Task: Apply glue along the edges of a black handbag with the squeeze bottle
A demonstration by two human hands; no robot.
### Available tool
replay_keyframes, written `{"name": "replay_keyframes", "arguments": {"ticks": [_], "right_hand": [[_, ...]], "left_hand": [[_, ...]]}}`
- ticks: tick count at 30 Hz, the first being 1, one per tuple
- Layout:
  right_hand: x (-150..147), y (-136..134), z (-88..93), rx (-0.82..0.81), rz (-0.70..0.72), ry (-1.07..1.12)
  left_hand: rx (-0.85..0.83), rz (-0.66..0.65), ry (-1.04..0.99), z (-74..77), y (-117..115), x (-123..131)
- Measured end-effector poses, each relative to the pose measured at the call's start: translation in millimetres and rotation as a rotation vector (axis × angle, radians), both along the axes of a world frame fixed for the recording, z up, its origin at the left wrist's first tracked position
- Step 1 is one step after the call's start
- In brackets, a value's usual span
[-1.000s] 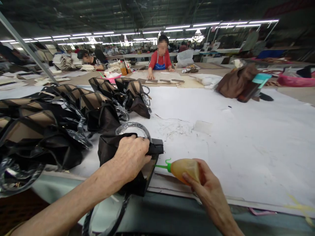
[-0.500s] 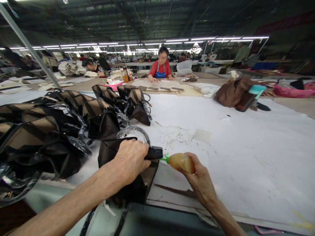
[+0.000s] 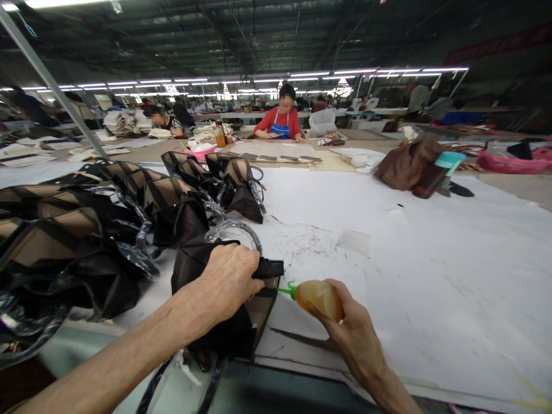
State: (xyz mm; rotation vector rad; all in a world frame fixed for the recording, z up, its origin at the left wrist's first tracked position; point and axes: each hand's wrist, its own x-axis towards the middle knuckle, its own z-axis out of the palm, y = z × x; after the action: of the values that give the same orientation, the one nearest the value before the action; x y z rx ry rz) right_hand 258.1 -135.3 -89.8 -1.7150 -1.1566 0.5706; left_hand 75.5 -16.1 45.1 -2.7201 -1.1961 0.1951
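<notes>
My left hand (image 3: 230,276) grips the upper edge of a black handbag (image 3: 190,267) that lies at the table's front edge. Its plastic-wrapped handle (image 3: 241,227) arches up behind my knuckles, and tan lining shows in the bag's mouth. My right hand (image 3: 353,322) is wrapped round a squeeze bottle (image 3: 319,298) of amber liquid, held on its side. The bottle's thin green nozzle points left, with its tip at the bag's edge. Whether the tip touches the bag I cannot tell.
Several more black bags (image 3: 64,230) crowd the left side. White paper (image 3: 422,270) covers the table, with a brown strip (image 3: 302,339) near the front. At the far right stand a brown bag (image 3: 407,164) and a teal-lidded bottle (image 3: 433,175). A person in red (image 3: 282,123) works opposite.
My right hand and the squeeze bottle have moved slightly down, so the nozzle now sits lower along the bag's edge. My left hand keeps its hold on the handbag.
</notes>
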Motion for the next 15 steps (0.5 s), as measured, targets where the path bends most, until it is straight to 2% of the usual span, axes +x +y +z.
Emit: {"name": "replay_keyframes", "arguments": {"ticks": [4,7,12,14,15], "right_hand": [[5,-10,14.4,0.005,0.035,0.416],[17,-19,16.7,0.039,0.067,0.769],[51,-40,27.7,0.169,-0.280,1.539],[68,-53,37.0,0.298,-0.307,1.734],[77,-60,40.6,0.366,-0.274,1.701]], "left_hand": [[0.003,0.026,0.012,6.8,1,3],[0.020,0.059,0.004,13.8,1,5],[-0.029,0.116,-0.005,20.8,2,5],[-0.037,0.129,-0.011,23.5,2,4],[-0.033,0.136,-0.014,25.2,2,4]]}}
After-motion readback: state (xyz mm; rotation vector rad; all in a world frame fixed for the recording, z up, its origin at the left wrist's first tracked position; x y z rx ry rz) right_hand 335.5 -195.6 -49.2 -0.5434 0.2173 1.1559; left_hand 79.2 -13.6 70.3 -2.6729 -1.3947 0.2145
